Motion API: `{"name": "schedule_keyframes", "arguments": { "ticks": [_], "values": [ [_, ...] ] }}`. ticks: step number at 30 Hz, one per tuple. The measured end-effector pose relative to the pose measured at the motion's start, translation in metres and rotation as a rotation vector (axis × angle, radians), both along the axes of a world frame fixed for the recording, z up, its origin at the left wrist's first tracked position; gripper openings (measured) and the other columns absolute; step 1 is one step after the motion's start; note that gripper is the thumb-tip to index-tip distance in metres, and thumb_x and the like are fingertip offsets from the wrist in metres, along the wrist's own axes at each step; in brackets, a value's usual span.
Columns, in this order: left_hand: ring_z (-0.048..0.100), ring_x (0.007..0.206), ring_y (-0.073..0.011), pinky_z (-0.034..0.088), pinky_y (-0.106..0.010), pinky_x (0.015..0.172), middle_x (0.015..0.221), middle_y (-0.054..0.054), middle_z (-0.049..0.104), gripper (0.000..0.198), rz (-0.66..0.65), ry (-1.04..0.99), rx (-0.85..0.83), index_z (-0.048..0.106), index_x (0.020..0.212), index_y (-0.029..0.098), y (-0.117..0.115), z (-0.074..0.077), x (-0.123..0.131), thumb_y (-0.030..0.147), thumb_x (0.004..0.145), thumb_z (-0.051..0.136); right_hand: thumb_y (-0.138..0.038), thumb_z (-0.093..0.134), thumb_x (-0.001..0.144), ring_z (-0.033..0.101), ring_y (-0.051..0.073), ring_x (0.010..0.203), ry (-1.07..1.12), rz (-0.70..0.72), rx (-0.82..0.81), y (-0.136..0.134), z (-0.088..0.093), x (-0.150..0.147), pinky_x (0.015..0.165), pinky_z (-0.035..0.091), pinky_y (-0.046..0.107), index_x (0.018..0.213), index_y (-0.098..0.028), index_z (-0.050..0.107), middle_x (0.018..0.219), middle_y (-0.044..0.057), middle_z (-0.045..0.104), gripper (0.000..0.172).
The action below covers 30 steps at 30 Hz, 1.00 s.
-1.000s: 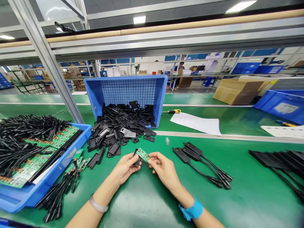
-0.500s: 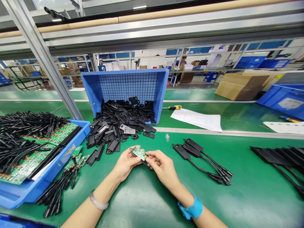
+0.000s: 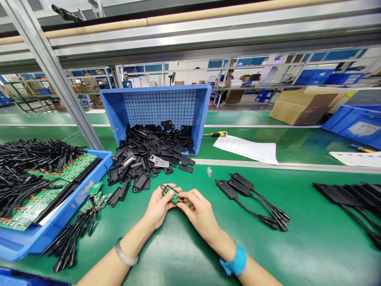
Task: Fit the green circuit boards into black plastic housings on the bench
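A small green circuit board [image 3: 172,195], set in a black plastic case, is held over the bench in front of me. My left hand [image 3: 160,204] grips the case from the left, with its thumb lying on the board. The fingertips of my right hand [image 3: 197,206] pinch the near right end, where short coloured wires show. Beyond my hands lies a heap of black plastic case parts [image 3: 149,153], spilling out of a tipped blue crate [image 3: 205,115]. To the right rest several closed black units with cables [image 3: 242,188].
At left, a blue tray [image 3: 98,171] holds circuit boards with black cables; more cabled boards [image 3: 76,234] lie beside it. A yellow-black screwdriver [image 3: 219,134] and a paper sheet [image 3: 247,150] lie behind. More black units [image 3: 351,196] sit at far right.
My left thumb has moved onto the board's face, and the board has tilted a little. My right fingers have shifted slightly left along the wire end.
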<state>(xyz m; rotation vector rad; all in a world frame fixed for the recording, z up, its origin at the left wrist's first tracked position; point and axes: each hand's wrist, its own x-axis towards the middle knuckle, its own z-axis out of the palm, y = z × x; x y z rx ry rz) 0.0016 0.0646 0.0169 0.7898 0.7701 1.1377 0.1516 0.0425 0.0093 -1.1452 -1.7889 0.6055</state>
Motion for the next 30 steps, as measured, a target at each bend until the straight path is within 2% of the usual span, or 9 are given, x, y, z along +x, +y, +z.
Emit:
{"name": "schedule_keyframes", "arguments": {
  "ticks": [3,5,9,11,14,22,27,30],
  "values": [
    [0.064,0.087,-0.0198,0.052,-0.032,0.075,0.097,-0.009,0.067,0.038,0.043,0.041,0.014,0.056,0.098,0.015,0.001,-0.002,0.000,0.034,0.070,0.075,-0.034,0.057,0.086,0.056,0.016,0.065,0.057,-0.013,-0.066,0.001,-0.004,-0.003,0.058,0.049,0.026,0.095,-0.021,0.055,0.083,0.003,0.057,0.016],
    [0.065,0.088,-0.0210,0.052,-0.032,0.076,0.096,-0.009,0.068,0.039,0.058,0.058,0.034,0.055,0.098,0.015,0.002,-0.002,-0.001,0.035,0.071,0.074,-0.035,0.060,0.082,0.055,0.014,0.058,0.094,-0.005,-0.157,0.002,-0.004,-0.003,0.053,0.046,0.025,0.091,-0.022,0.050,0.074,0.000,0.056,0.020],
    [0.065,0.093,-0.0235,0.052,-0.035,0.079,0.097,-0.010,0.068,0.040,0.073,0.091,0.082,0.052,0.099,0.016,0.001,0.000,-0.002,0.038,0.073,0.072,-0.035,0.055,0.082,0.049,0.012,0.044,0.012,0.125,-0.366,0.003,0.001,-0.001,0.046,0.037,0.022,0.069,-0.021,0.046,0.053,-0.005,0.050,0.021],
    [0.065,0.095,-0.0239,0.052,-0.037,0.081,0.099,-0.010,0.067,0.041,0.074,0.117,0.108,0.051,0.101,0.017,0.001,0.001,-0.002,0.040,0.074,0.070,-0.036,0.052,0.084,0.045,0.011,0.045,-0.033,0.119,-0.341,0.003,0.004,0.000,0.046,0.031,0.022,0.060,-0.020,0.044,0.050,-0.005,0.045,0.030],
    [0.065,0.093,-0.0241,0.051,-0.038,0.082,0.099,-0.010,0.068,0.043,0.057,0.161,0.156,0.049,0.103,0.017,-0.001,0.002,-0.002,0.044,0.075,0.068,-0.039,0.050,0.084,0.039,0.011,0.049,-0.004,0.087,-0.268,0.003,0.003,0.001,0.048,0.027,0.023,0.058,-0.019,0.048,0.052,-0.004,0.043,0.033],
    [0.067,0.088,-0.0243,0.052,-0.036,0.076,0.093,-0.010,0.069,0.042,0.001,0.103,0.156,0.046,0.100,0.017,-0.001,0.002,-0.003,0.043,0.075,0.068,-0.044,0.048,0.082,0.040,0.012,0.051,-0.013,0.129,-0.345,0.011,-0.002,0.002,0.049,0.027,0.023,0.065,-0.016,0.066,0.051,-0.003,0.046,0.038],
    [0.067,0.081,-0.0225,0.052,-0.033,0.069,0.088,-0.010,0.070,0.038,0.034,0.092,0.216,0.044,0.096,0.017,-0.005,0.006,0.003,0.043,0.077,0.065,-0.053,0.045,0.083,0.052,0.017,0.058,-0.132,0.171,-0.301,0.011,-0.002,0.015,0.055,0.036,0.024,0.064,-0.017,0.068,0.058,0.001,0.060,0.047],
    [0.067,0.078,-0.0210,0.051,-0.038,0.078,0.082,-0.009,0.070,0.031,0.118,0.115,0.278,0.045,0.091,0.017,-0.009,0.002,0.013,0.040,0.078,0.062,-0.063,0.048,0.081,0.058,0.020,0.057,-0.181,0.134,-0.205,0.013,-0.015,0.019,0.052,0.043,0.024,0.063,-0.019,0.069,0.060,0.001,0.063,0.052]
  ]
}}
